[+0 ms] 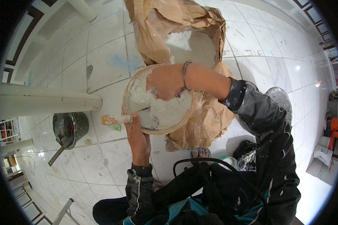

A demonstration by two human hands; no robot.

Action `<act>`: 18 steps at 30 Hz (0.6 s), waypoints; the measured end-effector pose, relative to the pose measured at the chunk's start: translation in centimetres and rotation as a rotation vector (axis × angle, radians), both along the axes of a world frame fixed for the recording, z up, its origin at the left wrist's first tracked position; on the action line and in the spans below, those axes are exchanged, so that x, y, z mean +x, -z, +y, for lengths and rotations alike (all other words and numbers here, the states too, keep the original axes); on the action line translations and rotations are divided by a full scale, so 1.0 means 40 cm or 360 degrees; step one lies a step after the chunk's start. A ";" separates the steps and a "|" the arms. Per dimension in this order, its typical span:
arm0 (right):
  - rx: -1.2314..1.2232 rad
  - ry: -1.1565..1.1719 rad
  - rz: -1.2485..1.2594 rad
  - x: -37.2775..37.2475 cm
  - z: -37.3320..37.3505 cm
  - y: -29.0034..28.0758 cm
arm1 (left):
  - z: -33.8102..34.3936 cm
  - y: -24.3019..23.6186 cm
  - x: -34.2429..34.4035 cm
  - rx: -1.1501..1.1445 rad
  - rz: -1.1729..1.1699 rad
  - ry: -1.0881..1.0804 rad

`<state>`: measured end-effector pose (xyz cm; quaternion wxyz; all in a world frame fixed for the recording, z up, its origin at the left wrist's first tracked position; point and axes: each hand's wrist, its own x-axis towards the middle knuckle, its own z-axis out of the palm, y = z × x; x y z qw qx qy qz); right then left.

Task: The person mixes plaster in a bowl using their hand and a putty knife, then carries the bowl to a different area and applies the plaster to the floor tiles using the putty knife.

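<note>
A round, pale-rimmed bucket (pixel 157 132) holds white powder (pixel 139 90) and a greyish patch. Inside it, my right hand (pixel 167 81) reaches down into the powder, palm side down; its fingers are hidden. My left hand (pixel 137 137) grips the near left part of the rim, the thumb over the edge. Close to that thumb, a scraper with an orange, powder-smeared handle (pixel 110 119) lies across the rim, its other end reaching into the bucket. Just beyond stands an open brown paper sack (pixel 150 37), with more white powder (pixel 191 45) inside.
Crumpled brown paper (pixel 206 120) spreads beside the bucket. A dark bucket (pixel 79 129) with a long flat tool (pixel 60 153) stands left, near a white column (pixel 45 102). A black plastic bag (pixel 245 150) sits by my foot (pixel 201 152). A grey round object (pixel 281 99) is partly behind my right sleeve.
</note>
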<state>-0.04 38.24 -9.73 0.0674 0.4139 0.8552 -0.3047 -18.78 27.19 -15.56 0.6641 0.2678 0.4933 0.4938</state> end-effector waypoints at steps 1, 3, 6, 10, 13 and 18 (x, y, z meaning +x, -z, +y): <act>-0.0140 -0.0088 -0.0038 -0.006 -0.005 0.006 | 0.000 0.002 -0.002 0.0005 -0.0012 -0.0004; -0.0191 -0.0021 -0.0113 -0.015 -0.020 -0.016 | 0.002 -0.009 0.016 -0.0013 -0.0034 0.0026; 0.0027 0.0065 -0.0032 -0.002 -0.015 -0.005 | 0.001 -0.015 0.026 -0.0032 -0.0053 0.0027; 0.0061 0.0112 0.0003 0.043 -0.005 -0.021 | 0.003 -0.020 0.017 -0.0046 -0.0050 0.0008; -0.0277 -0.0133 -0.0107 0.072 -0.034 -0.056 | -0.001 -0.010 -0.001 -0.0023 -0.0019 -0.0018; -0.0257 -0.0030 -0.0269 0.113 -0.089 -0.066 | 0.000 -0.009 0.015 0.0042 -0.0028 0.0035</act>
